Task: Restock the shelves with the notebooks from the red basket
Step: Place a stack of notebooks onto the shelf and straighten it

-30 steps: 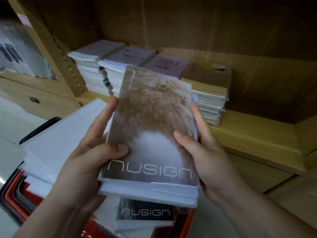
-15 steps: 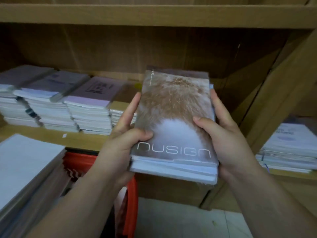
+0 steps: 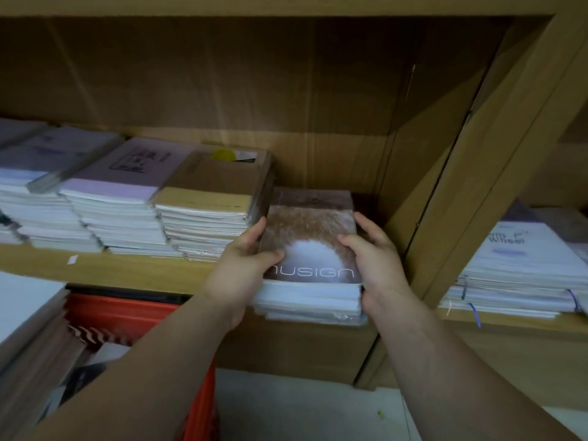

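Note:
A stack of notebooks (image 3: 310, 240) with a furry brown and white cover marked "nusign" is held at the wooden shelf (image 3: 121, 270), in the gap right of the kraft-covered pile (image 3: 213, 198). My left hand (image 3: 241, 265) grips its left side, thumb on the cover. My right hand (image 3: 374, 259) grips its right side the same way. The stack's near end overhangs the shelf's front edge. The red basket (image 3: 127, 316) sits low at the left, with more notebooks (image 3: 28, 323) piled in it.
Several stacks of pale lilac and white notebooks (image 3: 111, 192) fill the shelf's left part. A slanted wooden upright (image 3: 477, 173) bounds the bay on the right. Beyond it lies another pile of white booklets (image 3: 521, 272). Pale floor (image 3: 302, 409) shows below.
Both hands have carried the nusign stack up from over the basket and forward into the shelf bay, lowering it beside the kraft-covered pile. The view has swung right and up.

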The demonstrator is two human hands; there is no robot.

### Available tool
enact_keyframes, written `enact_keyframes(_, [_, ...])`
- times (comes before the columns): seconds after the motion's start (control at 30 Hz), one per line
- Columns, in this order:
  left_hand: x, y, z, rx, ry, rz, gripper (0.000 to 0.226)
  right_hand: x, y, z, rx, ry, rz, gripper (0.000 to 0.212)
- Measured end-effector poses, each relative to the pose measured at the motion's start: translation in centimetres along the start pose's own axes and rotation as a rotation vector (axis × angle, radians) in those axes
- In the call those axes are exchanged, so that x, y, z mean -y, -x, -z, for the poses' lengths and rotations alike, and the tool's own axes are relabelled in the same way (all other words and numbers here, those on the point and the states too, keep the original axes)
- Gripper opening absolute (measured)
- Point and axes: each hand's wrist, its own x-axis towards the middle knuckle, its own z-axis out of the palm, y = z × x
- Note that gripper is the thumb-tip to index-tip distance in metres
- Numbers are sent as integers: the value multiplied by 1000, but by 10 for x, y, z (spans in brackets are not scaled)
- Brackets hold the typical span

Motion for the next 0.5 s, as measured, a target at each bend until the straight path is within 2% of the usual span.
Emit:
enact_keyframes(0.07, [1, 8, 2, -40, -91, -39, 61, -2, -4, -2, 3, 28, -2, 52])
enact_keyframes(0.13, [6, 20, 5, -81, -86, -33, 56, -4, -6, -2, 2, 38, -15, 52])
enact_keyframes(0.23, [13, 40, 8, -150, -60, 29, 54, -5, -4, 4, -37, 87, -14, 54])
enact_keyframes(0.37, [26, 51, -3, -140, -43, 116, 47, -9, 10, 13, -7, 154, -35, 56])
enact_keyframes(0.5, [33, 45, -16, -167, 162, 157, 45, -18, 21, 9, 3, 258, 22, 59])
